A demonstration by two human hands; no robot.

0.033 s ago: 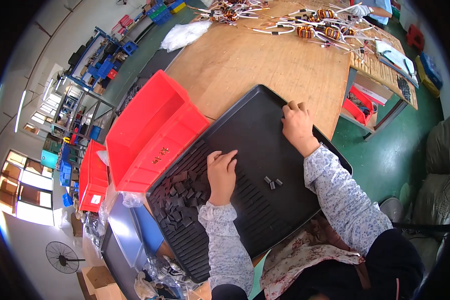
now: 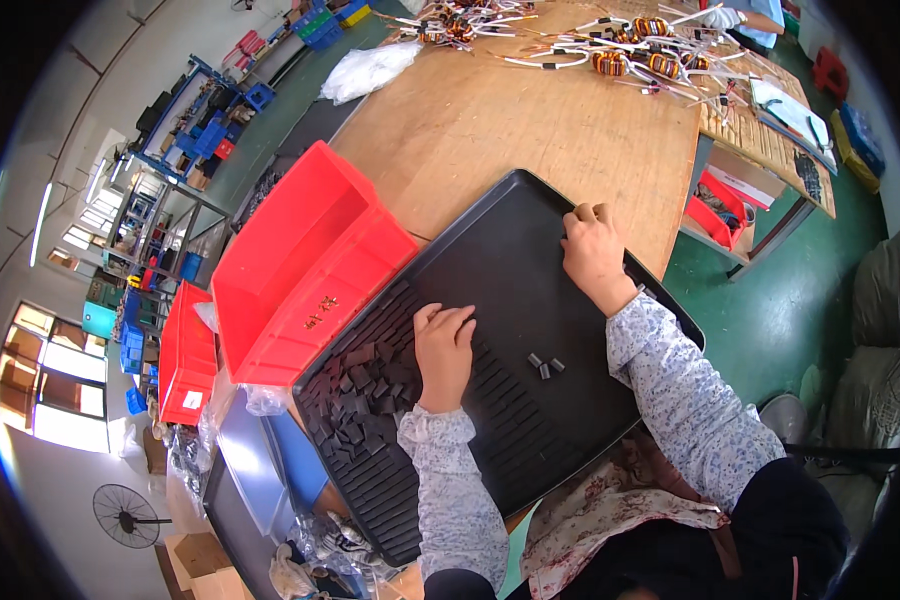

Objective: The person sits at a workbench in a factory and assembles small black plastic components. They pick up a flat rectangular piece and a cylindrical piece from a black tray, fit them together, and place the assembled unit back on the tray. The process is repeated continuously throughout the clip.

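Note:
A black tray [image 2: 530,240] with a raised rim lies slantwise in front of me. Its left side carries neat rows of small black pieces [image 2: 510,405], with a loose heap of similar pieces [image 2: 355,400] on top. My left hand [image 2: 444,355] is over the rows, right beside the heap, its fingers bent but apart and nothing visible in them; its fingertips are partly hidden. At the tray's far right edge, the fingers of my right hand [image 2: 595,255] curl over the rim, thumb on the inner side. Several short black tubes [image 2: 544,370] lie loose on the bare part of the tray.
A red bin [image 2: 310,270] stands against the tray's left edge, with a second red bin [image 2: 185,355] beyond it. Wire-wound coils [image 2: 610,63] with white leads lie across the wooden table [image 2: 450,130]. A gloved hand [image 2: 722,18] of another person shows at the far right.
The fingers of my left hand have bent slightly further down. Everything else looks the same.

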